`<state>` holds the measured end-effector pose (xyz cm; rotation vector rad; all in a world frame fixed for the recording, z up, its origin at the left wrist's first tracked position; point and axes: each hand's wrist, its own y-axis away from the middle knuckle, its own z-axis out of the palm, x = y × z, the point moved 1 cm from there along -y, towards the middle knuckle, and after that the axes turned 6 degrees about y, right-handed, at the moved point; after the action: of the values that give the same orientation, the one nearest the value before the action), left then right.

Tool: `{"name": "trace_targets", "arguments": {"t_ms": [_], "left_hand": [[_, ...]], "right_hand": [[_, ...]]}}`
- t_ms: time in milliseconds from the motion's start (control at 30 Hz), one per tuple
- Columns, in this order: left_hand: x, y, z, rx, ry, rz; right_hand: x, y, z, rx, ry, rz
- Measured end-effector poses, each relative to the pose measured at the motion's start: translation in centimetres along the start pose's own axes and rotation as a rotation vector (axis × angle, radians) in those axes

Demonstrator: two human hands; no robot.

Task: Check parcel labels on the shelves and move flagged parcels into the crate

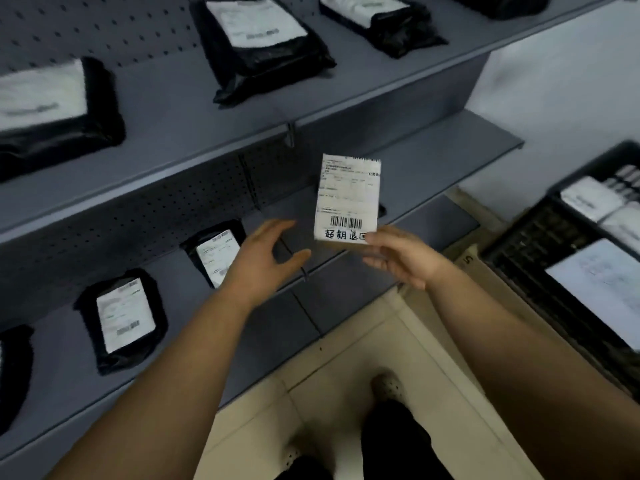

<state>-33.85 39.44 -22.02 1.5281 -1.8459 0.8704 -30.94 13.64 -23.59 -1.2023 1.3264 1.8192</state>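
Observation:
My right hand (394, 256) pinches the lower edge of a small parcel (347, 197) and holds it upright in front of the lower shelf. Its white label faces me, with a barcode and handwritten black characters along the bottom. My left hand (268, 252) hovers just left of the parcel with fingers spread and loosely bent, holding nothing. The black crate (530, 244) stands at the right and has several white-labelled parcels inside.
Grey metal shelves (194, 119) with pegboard backs hold black poly-bag parcels with white labels: three on the upper shelf, e.g. (256, 43), and three on the lower shelf, e.g. (123, 318). A cardboard box (485, 271) sits beside the crate. My feet stand on a tiled floor.

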Motion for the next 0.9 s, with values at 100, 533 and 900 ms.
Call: {"name": "trace_targets", "arguments": {"t_ms": [100, 533, 900], "left_hand": [[3.5, -0.5, 0.3, -0.081, 0.043, 0.091], [26.3, -3.5, 12.5, -0.398, 0.202, 0.623], [36.9, -3.9, 26.2, -0.576, 0.184, 0.756]], "right_hand": [[-1.6, 5.3, -1.0, 0.112, -0.023, -0.061], [-3.3, 30.2, -13.5, 0.697, -0.129, -0.278], [1.9, 38.8, -23.9, 0.879, -0.236, -0.309]]}}
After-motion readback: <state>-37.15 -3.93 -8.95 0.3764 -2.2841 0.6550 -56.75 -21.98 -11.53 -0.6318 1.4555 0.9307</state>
